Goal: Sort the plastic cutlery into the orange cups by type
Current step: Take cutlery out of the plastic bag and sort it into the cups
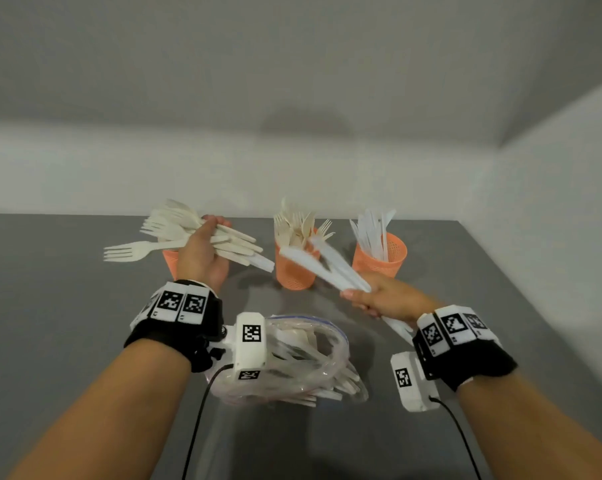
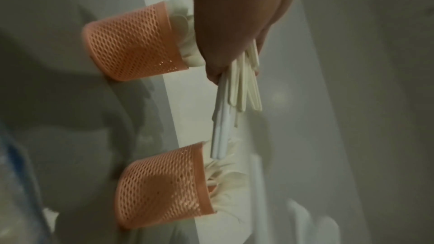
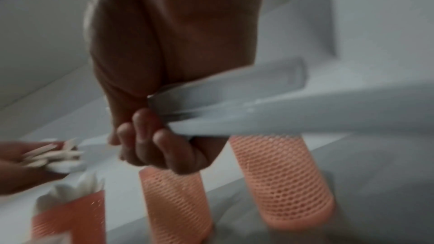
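Note:
Three orange mesh cups stand in a row at the back of the grey table. The left cup (image 1: 170,262) is mostly hidden behind my left hand (image 1: 202,252), which grips a mixed bundle of cream forks and spoons (image 1: 175,230) with white handles sticking out to the right. The middle cup (image 1: 294,268) holds cream forks. White knives fill the right cup (image 1: 380,256). My right hand (image 1: 379,297) grips a few white knives (image 1: 322,261), their blades pointing up-left in front of the middle cup. In the right wrist view my fingers (image 3: 162,147) curl round the knives (image 3: 258,110).
A clear zip bag (image 1: 303,358) with more cutlery inside lies on the table (image 1: 67,306) between my forearms. A pale wall rises right behind the cups, and another wall runs along the table's right edge.

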### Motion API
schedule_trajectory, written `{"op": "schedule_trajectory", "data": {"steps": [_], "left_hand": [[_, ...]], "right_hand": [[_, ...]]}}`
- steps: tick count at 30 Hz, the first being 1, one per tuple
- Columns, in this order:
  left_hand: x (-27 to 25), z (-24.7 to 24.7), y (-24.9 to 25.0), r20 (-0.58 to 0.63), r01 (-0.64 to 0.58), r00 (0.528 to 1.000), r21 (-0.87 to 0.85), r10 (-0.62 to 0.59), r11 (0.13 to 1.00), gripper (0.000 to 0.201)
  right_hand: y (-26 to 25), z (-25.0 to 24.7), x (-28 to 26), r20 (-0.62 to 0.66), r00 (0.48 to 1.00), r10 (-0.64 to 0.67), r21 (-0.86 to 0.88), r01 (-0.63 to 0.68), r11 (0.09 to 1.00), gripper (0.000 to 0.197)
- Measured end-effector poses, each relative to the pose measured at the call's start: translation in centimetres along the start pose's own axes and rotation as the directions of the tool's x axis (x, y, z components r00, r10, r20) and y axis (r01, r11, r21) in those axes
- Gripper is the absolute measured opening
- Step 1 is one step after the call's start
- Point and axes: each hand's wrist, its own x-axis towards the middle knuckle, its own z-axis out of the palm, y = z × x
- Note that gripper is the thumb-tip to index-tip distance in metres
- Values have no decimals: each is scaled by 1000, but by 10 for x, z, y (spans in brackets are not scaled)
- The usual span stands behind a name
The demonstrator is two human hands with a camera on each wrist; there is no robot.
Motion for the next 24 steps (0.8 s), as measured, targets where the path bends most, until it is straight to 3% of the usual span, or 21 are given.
{"op": "schedule_trajectory", "data": {"steps": [2, 3, 6, 8, 11, 13, 15, 18, 22, 24], "left_hand": [[-1, -2, -1, -5, 45, 999, 57, -45, 997, 25], [-6, -1, -6, 11, 71, 997, 123, -73, 990, 26], [-25, 2, -30, 123, 139, 977, 260, -176, 956, 26], [-36, 2, -45, 223, 197, 935, 316, -274, 928, 21], [-47, 1, -60, 322, 249, 866, 387, -383, 888, 13], [-54, 2, -63, 373, 244, 825, 444, -425, 862, 12], [-58, 0, -63, 400, 208, 799, 516, -448, 831, 11], [-57, -3, -60, 414, 163, 791, 567, -450, 808, 11], [-55, -2, -57, 422, 157, 791, 561, -444, 813, 13], [-55, 0, -59, 424, 172, 789, 543, -445, 822, 13]], "right_hand": [[-3, -14, 4, -189, 980, -66, 37, 74, 997, 22], [-8, -20, 9, -312, 945, -93, 66, 120, 991, 24], [-26, -42, 26, -647, 749, -139, 102, 266, 959, 15], [-35, -57, 37, -756, 622, -205, 36, 351, 936, 8], [-32, -69, 53, -816, 539, -208, 31, 400, 916, 10], [-18, -70, 63, -820, 548, -164, 69, 380, 922, 10], [0, -66, 69, -792, 605, -73, 146, 304, 941, 17], [23, -61, 74, -754, 655, 47, 243, 212, 947, 37], [33, -60, 82, -654, 740, 155, 219, -10, 976, 34], [30, -63, 83, -589, 791, 164, 225, -35, 974, 34]]}}
